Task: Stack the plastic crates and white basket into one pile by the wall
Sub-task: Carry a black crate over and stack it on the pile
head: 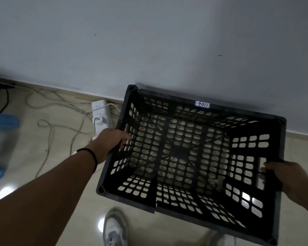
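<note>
A black plastic crate (199,96) with perforated walls and floor is held open side up, just in front of the pale wall. A small white label reading "1103" sits on its far rim. My left hand (108,141) grips the crate's left wall through the handle slot. My right hand (288,176) grips the handle slot on the right wall. The floor tiles show through the crate's holes. No white basket or other black crate is in view.
A white power strip (100,113) with a plug lies on the floor by the wall, left of the crate, amid loose grey cables (50,107). A blue translucent container (2,144) stands at the far left edge. My shoes (114,228) are below the crate.
</note>
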